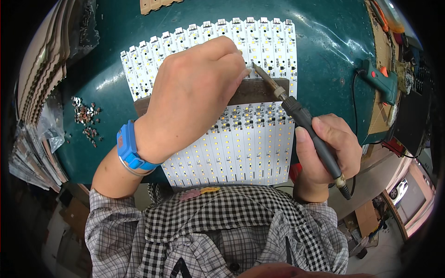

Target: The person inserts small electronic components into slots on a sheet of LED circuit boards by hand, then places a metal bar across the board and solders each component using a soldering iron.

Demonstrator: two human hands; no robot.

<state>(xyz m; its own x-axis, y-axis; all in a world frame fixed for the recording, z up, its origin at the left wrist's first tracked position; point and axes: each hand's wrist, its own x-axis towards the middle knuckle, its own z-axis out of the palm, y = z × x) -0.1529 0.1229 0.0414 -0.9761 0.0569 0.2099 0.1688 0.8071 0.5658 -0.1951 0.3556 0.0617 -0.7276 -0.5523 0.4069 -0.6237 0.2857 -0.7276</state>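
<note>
A panel of white LED circuit strips lies side by side in front of me, dotted with yellow LEDs and small black parts. Across it rests a dark flat bar. My right hand grips a soldering iron, its tip down at a strip just beyond the bar. Close to that tip, my left hand is closed in a pinch over the strips; whatever its fingertips hold is hidden. A blue wrist strap circles my left wrist.
Small loose components are scattered on the green table at left. Stacked cardboard dividers stand along the left edge. A green-handled tool with a black cord lies at right by cardboard.
</note>
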